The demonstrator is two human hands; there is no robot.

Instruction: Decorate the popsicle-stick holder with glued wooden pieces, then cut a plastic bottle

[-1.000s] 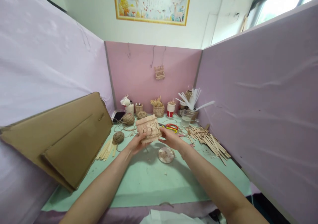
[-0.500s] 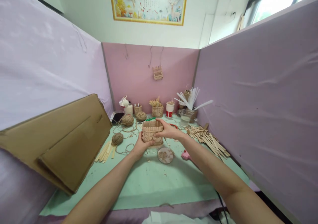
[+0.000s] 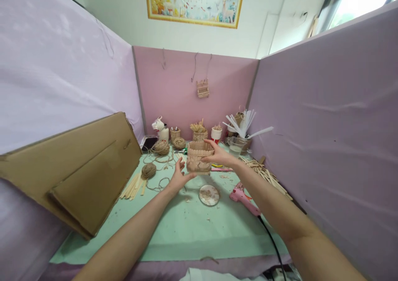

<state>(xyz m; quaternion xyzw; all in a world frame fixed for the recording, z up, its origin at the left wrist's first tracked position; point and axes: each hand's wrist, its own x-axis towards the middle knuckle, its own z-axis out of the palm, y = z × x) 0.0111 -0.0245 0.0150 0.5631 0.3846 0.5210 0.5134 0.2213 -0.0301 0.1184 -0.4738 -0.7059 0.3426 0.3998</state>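
A small wooden-stick basket (image 3: 197,161) is held up above the green table. My right hand (image 3: 219,155) grips it at the upper right side, thumb on the near face and fingers at the rim. My left hand (image 3: 179,177) is just left of and below the basket, fingers spread and thumb pointing toward its base. I cannot tell whether that thumb still touches it. Below the basket lies a round coaster-like disc (image 3: 209,195) with scraps on it. A pink glue gun (image 3: 245,200) rests to the right, near my right forearm.
Twine balls (image 3: 149,170) and flat wooden sticks (image 3: 133,186) lie on the left. More sticks (image 3: 269,176) are heaped at the right. A cardboard sheet (image 3: 81,177) leans at the left. Along the back stand a clear cup (image 3: 235,148) and a red-white cup (image 3: 216,134).
The basket has risen and moved slightly right in my right hand. My left hand has come off its side and opened. The view has shifted, showing more of the glue gun.
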